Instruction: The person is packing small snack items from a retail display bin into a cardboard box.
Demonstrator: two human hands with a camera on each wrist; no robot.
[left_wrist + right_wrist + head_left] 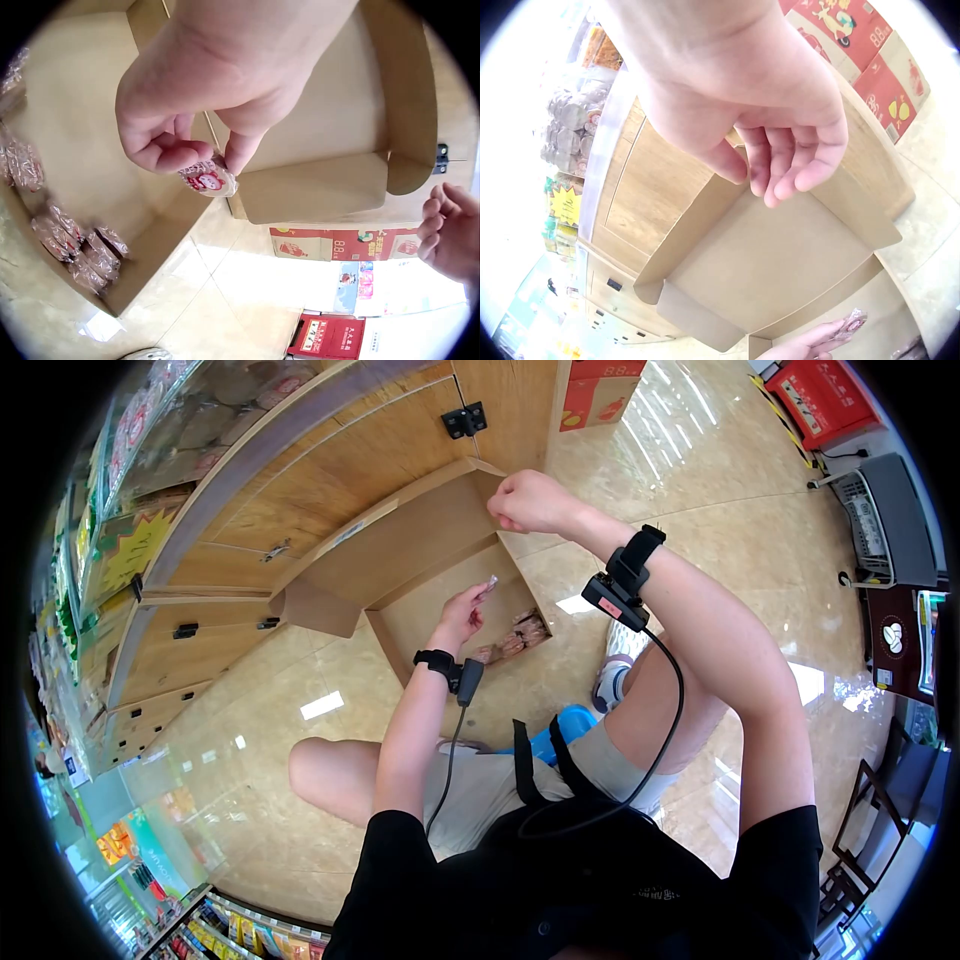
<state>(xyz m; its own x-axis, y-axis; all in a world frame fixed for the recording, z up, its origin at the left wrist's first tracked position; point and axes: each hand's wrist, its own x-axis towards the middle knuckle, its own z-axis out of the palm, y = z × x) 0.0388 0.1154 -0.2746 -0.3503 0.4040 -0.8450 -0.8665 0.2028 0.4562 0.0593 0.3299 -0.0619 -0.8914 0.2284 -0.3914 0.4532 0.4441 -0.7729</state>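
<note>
My left hand (462, 616) is over an open cardboard box (405, 622) on the floor. Its thumb and fingers pinch a small wrapped snack (206, 178), clear plastic with a red cartoon print. Below, along the box's near side, lie several similar wrapped snacks (522, 635), brownish inside their film; the left wrist view shows them grouped at one corner and one side. My right hand (535, 502) hovers by the far corner of the raised box lid (420, 540). Its fingers (780, 161) hang loosely curled with nothing between them.
Wooden cabinets (350, 460) with shelves of packaged goods (150, 430) stand along the left, behind the lid. A red printed carton (598, 390) sits beyond the cabinet end. A red box (825, 405) and a grey cart (895, 520) are at the right. My knees flank the tiled floor (340, 650).
</note>
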